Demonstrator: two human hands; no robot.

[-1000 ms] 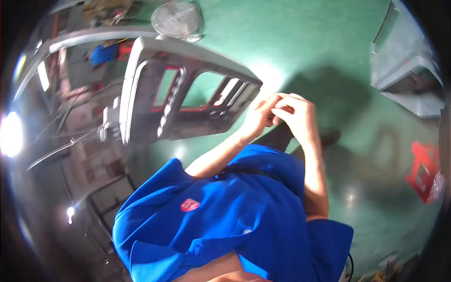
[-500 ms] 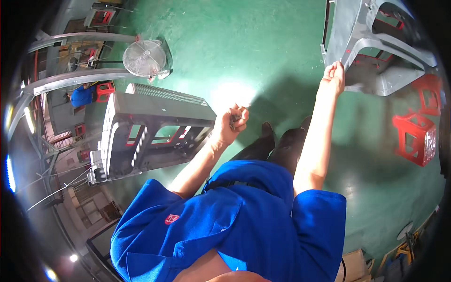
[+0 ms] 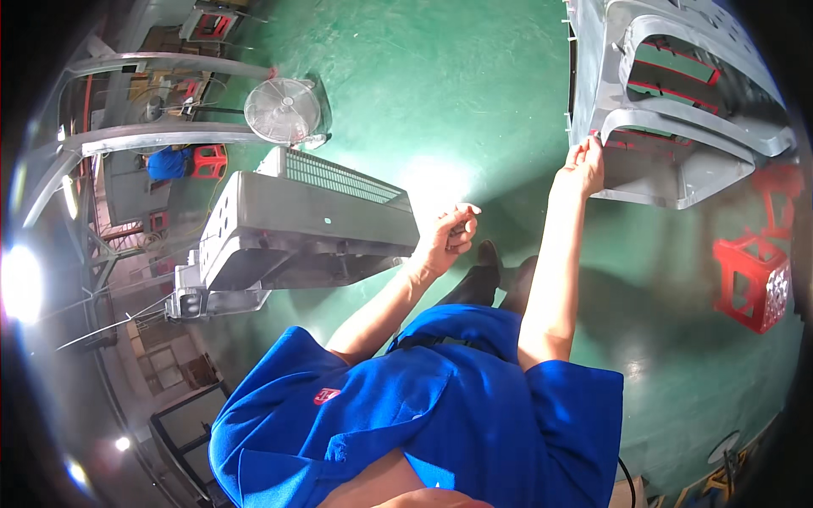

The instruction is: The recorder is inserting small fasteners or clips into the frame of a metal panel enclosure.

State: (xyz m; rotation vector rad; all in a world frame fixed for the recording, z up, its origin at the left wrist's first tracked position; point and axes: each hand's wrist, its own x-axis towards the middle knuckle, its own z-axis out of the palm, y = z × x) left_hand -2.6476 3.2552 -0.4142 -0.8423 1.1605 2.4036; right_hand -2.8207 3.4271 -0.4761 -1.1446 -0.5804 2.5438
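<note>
My right hand (image 3: 580, 172) reaches forward to the near left corner of a grey frame-like housing (image 3: 605, 102) with large rounded openings. Its fingers are pinched together at the housing's edge, beside a small red spot; anything between them is hidden. My left hand (image 3: 449, 240) is raised in front of my body with its fingers curled in. Small dark bits seem to show in that palm, too small to name. Left of it hangs another grey housing (image 3: 322, 218), long and box-shaped, with a slatted grille along its far side. The left hand looks apart from it.
A round floor fan (image 3: 284, 110) stands beyond the left housing. Red plastic stools (image 3: 754, 279) are on the green floor (image 3: 406, 76) at the right. Curved metal rails (image 3: 169, 135) run along the left, where a person in blue (image 3: 169, 163) is near another red stool.
The left housing has turned, so its underside openings no longer show. More of the right housing has come into view, lower and further left. My right hand has followed its corner; my left stays curled.
</note>
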